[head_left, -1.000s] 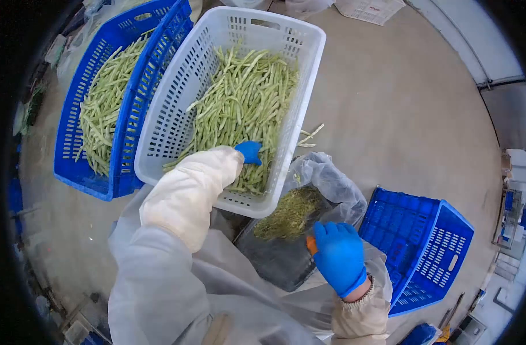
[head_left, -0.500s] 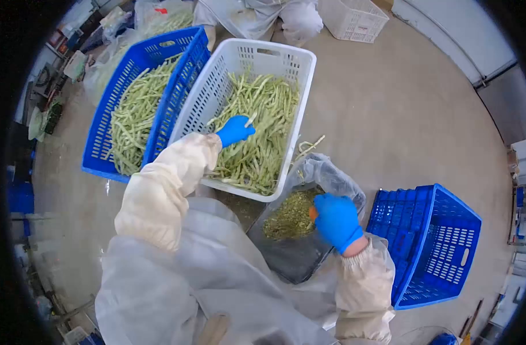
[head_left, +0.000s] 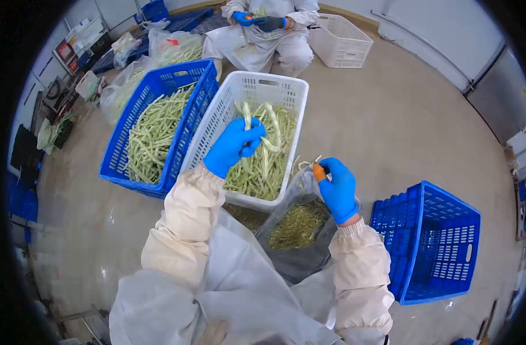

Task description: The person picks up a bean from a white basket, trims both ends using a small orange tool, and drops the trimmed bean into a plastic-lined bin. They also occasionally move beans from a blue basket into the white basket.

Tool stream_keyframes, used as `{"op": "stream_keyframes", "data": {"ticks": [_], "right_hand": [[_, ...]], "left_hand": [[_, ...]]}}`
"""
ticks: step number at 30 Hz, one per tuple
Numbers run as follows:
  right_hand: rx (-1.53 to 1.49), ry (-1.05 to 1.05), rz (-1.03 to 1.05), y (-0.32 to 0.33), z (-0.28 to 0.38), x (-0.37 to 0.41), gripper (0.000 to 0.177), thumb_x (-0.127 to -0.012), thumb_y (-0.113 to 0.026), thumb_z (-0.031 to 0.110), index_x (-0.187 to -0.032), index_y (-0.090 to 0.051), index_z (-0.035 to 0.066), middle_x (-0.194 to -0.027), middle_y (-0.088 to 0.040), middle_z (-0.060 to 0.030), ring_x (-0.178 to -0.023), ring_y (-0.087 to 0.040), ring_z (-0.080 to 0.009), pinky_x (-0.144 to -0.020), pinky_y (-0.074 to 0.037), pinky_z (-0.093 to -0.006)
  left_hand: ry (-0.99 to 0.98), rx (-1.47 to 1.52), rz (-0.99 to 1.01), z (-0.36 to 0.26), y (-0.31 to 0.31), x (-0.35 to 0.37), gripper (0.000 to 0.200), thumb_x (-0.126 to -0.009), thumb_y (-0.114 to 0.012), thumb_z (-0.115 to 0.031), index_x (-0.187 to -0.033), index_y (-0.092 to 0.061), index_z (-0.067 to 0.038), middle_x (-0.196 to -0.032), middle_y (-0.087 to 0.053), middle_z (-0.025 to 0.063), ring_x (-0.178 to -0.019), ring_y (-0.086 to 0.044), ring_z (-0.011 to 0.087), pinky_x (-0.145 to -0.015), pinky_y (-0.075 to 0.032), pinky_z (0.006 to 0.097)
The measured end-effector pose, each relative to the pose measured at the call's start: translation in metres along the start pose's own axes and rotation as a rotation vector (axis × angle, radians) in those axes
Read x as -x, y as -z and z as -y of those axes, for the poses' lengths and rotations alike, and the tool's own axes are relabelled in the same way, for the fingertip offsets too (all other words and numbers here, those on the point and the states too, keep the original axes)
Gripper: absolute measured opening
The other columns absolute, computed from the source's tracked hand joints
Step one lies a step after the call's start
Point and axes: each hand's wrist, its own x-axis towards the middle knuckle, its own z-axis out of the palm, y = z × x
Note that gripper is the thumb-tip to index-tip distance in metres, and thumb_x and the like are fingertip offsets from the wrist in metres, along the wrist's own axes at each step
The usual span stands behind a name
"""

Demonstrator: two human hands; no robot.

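My left hand [head_left: 235, 145], in a blue glove, is closed on several pale green string beans [head_left: 272, 129] above the white crate [head_left: 300, 115]. More beans fill that crate below it. My right hand [head_left: 338, 190], also gloved in blue, is curled over the far side of a plastic-lined bin [head_left: 294, 267]. A small orange piece [head_left: 319, 172] shows at its thumb; whether it is worn or held I cannot make out. Green trimmings [head_left: 297, 227] lie in the bin.
A blue crate [head_left: 110, 164] of beans stands left of the white one. Stacked blue crates [head_left: 475, 256] stand at right. Across from me sits a person [head_left: 268, 40] with gloved hands together. Behind are a white crate [head_left: 340, 43] and plastic bags [head_left: 171, 46] of beans.
My left hand has lifted beans up out of the pile. My right hand has risen from over the trimmings. The view has tilted up, showing more of the person opposite.
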Motion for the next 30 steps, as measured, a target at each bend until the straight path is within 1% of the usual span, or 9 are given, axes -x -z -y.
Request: {"op": "stream_keyframes", "data": {"ticks": [4, 6, 12, 14, 18, 22, 26, 28, 30], "right_hand": [[-0.285, 0.042, -0.11, -0.007, -0.001, -0.002, 0.026, -0.08, -0.065, 0.013, -0.103, -0.058, 0.002, -0.087, -0.062, -0.0106, -0.081, -0.061, -0.0216, -0.074, -0.047, -0.0307], [-0.521, -0.094, -0.117, -0.02, -0.008, -0.002, 0.033, -0.081, -0.064, 0.01, -0.111, -0.055, 0.002, -0.093, -0.061, -0.0088, -0.088, -0.058, -0.0172, -0.081, -0.045, -0.0303], [-0.445, -0.041, -0.012, -0.025, -0.002, -0.003, 0.033, -0.082, -0.063, 0.011, -0.113, -0.055, 0.002, -0.096, -0.063, -0.0102, -0.089, -0.058, -0.0171, -0.081, -0.045, -0.031], [-0.464, -0.073, 0.014, -0.025, -0.003, -0.001, 0.032, -0.082, -0.063, 0.011, -0.112, -0.055, 0.001, -0.095, -0.063, -0.0102, -0.089, -0.058, -0.0174, -0.08, -0.046, -0.031], [-0.469, -0.164, 0.029, -0.028, -0.011, 0.002, 0.026, -0.082, -0.062, 0.01, -0.106, -0.058, 0.0, -0.091, -0.065, -0.0103, -0.085, -0.06, -0.0181, -0.077, -0.047, -0.0311], [-0.41, -0.127, 0.028, -0.029, -0.013, 0.001, 0.024, -0.082, -0.061, 0.01, -0.104, -0.059, 0.0, -0.091, -0.065, -0.0106, -0.084, -0.061, -0.0182, -0.076, -0.047, -0.031], [-0.374, -0.145, 0.109, -0.031, -0.016, 0.002, 0.024, -0.083, -0.061, 0.01, -0.104, -0.059, 0.001, -0.091, -0.065, -0.0102, -0.084, -0.061, -0.0177, -0.076, -0.047, -0.0304], [-0.373, -0.147, 0.125, -0.032, -0.017, 0.003, 0.024, -0.082, -0.061, 0.01, -0.105, -0.06, 0.001, -0.091, -0.065, -0.0102, -0.085, -0.061, -0.0177, -0.076, -0.047, -0.0305], [-0.414, -0.193, 0.059, -0.033, -0.017, 0.001, 0.024, -0.083, -0.061, 0.011, -0.104, -0.06, 0.0, -0.091, -0.065, -0.0096, -0.086, -0.061, -0.0181, -0.073, -0.048, -0.0299]], "left_hand": [[0.054, 0.047, 0.145, 0.006, -0.01, -0.01, 0.014, -0.088, -0.058, -0.017, -0.084, -0.052, -0.005, -0.054, -0.043, -0.0009, -0.039, -0.033, 0.0048, -0.036, -0.023, 0.0198], [0.06, 0.053, 0.143, 0.006, -0.012, -0.014, 0.015, -0.088, -0.058, -0.018, -0.085, -0.052, -0.005, -0.054, -0.043, -0.0011, -0.039, -0.033, 0.0047, -0.037, -0.024, 0.0191], [0.058, -0.065, 0.072, 0.0, -0.019, -0.016, 0.015, -0.088, -0.058, -0.02, -0.083, -0.057, -0.006, -0.055, -0.044, -0.0027, -0.04, -0.034, 0.0033, -0.037, -0.025, 0.0184], [0.023, -0.346, -0.073, -0.003, -0.014, -0.019, 0.016, -0.088, -0.058, -0.021, -0.088, -0.063, -0.006, -0.056, -0.045, -0.0049, -0.042, -0.034, 0.0024, -0.038, -0.025, 0.018], [-0.073, -0.361, -0.134, 0.006, 0.01, -0.024, 0.026, -0.087, -0.059, -0.023, -0.106, -0.065, -0.007, -0.056, -0.045, -0.0075, -0.045, -0.036, 0.0012, -0.04, -0.025, 0.0183], [-0.197, -0.548, -0.222, 0.018, 0.023, -0.033, 0.023, -0.088, -0.057, -0.018, -0.106, -0.065, -0.006, -0.062, -0.05, -0.0054, -0.05, -0.04, 0.0031, -0.046, -0.031, 0.0191], [-0.342, -0.49, -0.203, 0.024, 0.03, -0.035, 0.024, -0.087, -0.058, -0.016, -0.106, -0.064, -0.003, -0.068, -0.054, -0.0032, -0.057, -0.045, 0.0046, -0.052, -0.035, 0.0202], [-0.128, -0.27, -0.134, 0.013, 0.023, -0.025, 0.026, -0.086, -0.059, -0.015, -0.107, -0.062, 0.0, -0.074, -0.056, -0.0009, -0.065, -0.05, 0.0063, -0.058, -0.039, 0.0209], [-0.115, -0.193, -0.048, 0.007, 0.016, -0.021, 0.027, -0.086, -0.059, -0.015, -0.107, -0.061, 0.001, -0.075, -0.057, 0.0, -0.068, -0.052, 0.0074, -0.061, -0.04, 0.0214]]}}
